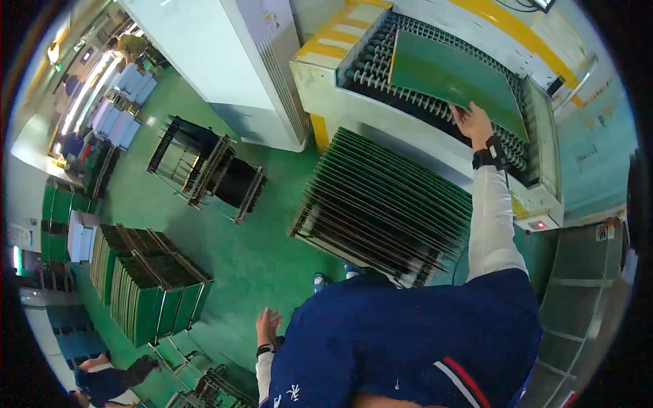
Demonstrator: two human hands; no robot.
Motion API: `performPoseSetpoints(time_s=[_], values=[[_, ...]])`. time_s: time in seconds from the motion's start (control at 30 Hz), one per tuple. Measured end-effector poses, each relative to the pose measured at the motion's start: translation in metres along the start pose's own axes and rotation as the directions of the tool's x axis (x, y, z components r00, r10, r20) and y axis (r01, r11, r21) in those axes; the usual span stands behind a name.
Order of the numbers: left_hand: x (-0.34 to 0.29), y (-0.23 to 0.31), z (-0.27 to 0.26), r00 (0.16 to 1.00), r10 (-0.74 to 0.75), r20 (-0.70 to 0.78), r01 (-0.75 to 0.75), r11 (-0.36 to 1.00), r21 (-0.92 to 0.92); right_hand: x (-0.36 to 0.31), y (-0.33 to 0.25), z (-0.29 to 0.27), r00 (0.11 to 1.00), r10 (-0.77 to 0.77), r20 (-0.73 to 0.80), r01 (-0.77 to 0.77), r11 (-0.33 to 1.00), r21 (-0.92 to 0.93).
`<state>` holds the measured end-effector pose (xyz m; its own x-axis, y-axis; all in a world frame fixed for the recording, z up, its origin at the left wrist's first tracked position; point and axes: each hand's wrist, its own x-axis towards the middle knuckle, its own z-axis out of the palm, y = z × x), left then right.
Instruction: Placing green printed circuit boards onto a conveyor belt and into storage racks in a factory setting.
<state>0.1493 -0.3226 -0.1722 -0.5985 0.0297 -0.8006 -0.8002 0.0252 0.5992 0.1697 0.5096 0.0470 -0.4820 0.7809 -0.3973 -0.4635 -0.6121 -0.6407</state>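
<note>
Head view: flat green rectangular panel [452, 78] lies at upper right of the frame, slightly askew over the spiked roller bed [367, 76] of a cream-coloured machine [391, 117]. Right hand [471, 122] at the panel's lower edge, fingers partly curled, fingertips appearing to touch it; cannot tell whether they pinch the edge or only rest there. Left hand [269, 325], lower centre, hangs well apart from the panel, loosely open, nothing in it.

Step in hand, my reading: handling the panel at the roller bed. One frame does not settle whether it is being laid down or picked up. Next move seems to call for a light touch at the edge and the panel kept level and square to the rollers; a lift would probably want the left hand too.

Just below the machine, centre: slotted rack [297, 228] of similar green panels [391, 187] on edge, closely spaced. Farther out, lower left: another loaded rack [163, 306]. Co-worker [102, 381] near the lower-left corner.
</note>
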Motion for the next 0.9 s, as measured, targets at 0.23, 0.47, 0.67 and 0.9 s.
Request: performPoseSetpoints(time_s=[0.23, 0.47, 0.67, 0.9], values=[[-0.016, -0.021, -0.003, 0.994, -0.048, -0.101, 0.055, 0.996, 0.071, 0.043, 0.006, 0.025, 0.984, 0.052, 0.173, -0.006, 0.967, -0.255], [-0.014, -0.020, 0.007, 0.995, -0.080, -0.063, 0.084, 0.995, 0.057, 0.021, 0.034, 0.053, 0.976, -0.037, 0.214, 0.117, 0.921, -0.372], [0.005, -0.032, -0.003, 0.999, -0.035, -0.031, 0.033, 0.996, -0.079, -0.038, 0.077, 0.051, 0.954, 0.076, 0.289, 0.110, 0.809, -0.577], [0.019, -0.019, 0.001, 0.996, -0.079, -0.034, 0.078, 0.996, -0.047, -0.184, 0.160, 0.051, 0.877, 0.365, 0.313, 0.077, 0.536, -0.840]])
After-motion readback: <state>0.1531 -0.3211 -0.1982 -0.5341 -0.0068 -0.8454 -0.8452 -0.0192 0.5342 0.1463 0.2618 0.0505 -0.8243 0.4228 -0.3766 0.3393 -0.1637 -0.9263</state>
